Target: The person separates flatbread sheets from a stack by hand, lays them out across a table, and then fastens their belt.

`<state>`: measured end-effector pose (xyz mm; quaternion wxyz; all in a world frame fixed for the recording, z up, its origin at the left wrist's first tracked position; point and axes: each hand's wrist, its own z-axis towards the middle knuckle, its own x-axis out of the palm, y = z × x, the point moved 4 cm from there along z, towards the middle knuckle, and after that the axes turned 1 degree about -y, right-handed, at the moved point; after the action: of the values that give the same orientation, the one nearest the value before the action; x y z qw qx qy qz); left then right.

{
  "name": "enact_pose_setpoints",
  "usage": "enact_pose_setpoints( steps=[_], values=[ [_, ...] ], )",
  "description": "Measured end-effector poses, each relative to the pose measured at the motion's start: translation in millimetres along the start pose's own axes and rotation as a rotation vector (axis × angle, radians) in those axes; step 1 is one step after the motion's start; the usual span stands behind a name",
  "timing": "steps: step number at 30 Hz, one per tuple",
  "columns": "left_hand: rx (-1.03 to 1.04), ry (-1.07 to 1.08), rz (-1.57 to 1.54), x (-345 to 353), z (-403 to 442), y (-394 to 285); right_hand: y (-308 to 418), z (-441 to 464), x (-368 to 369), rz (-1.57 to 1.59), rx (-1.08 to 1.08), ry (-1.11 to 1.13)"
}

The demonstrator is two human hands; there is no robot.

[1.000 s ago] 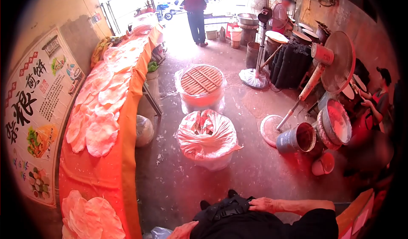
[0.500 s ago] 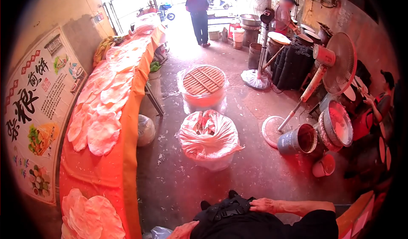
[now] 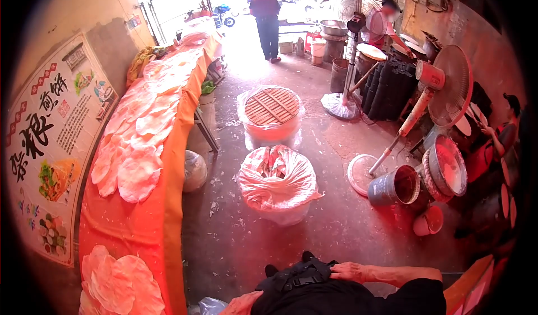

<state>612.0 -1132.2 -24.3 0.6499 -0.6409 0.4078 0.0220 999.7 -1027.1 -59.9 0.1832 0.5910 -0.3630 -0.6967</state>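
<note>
My right hand (image 3: 348,271) rests at my waist, its fingers laid against the side of a black waist bag (image 3: 305,277) with a buckle. Low at the frame's bottom, my left hand (image 3: 242,304) touches the bag's other side; its fingertips are hidden against the dark clothing. Ahead on the floor stands a round container wrapped in a gathered pale sack (image 3: 277,183). Behind it is a plastic-wrapped basket topped by a slatted round lid (image 3: 273,105). To my left, thin round flatbreads (image 3: 139,175) lie on a long table with an orange cloth (image 3: 120,222).
A floor fan (image 3: 448,85) leans on the right beside a dark bucket (image 3: 392,185), a large metal basin (image 3: 448,164) and a small pail (image 3: 428,221). Another fan (image 3: 356,21) stands farther back. One person (image 3: 265,21) stands at the doorway; two others work on the right.
The view has shifted slightly, moving the scene a little to the right. The person at the back right leans with an arm stretched toward the round plates. My hands stay put.
</note>
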Motion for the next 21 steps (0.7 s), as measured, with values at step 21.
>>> enact_pose_setpoints(
  steps=[21],
  values=[
    [-0.001,0.022,-0.03,-14.5,2.9,-20.2,10.8,1.6,-11.5,0.061,0.044,-0.086]
  ],
)
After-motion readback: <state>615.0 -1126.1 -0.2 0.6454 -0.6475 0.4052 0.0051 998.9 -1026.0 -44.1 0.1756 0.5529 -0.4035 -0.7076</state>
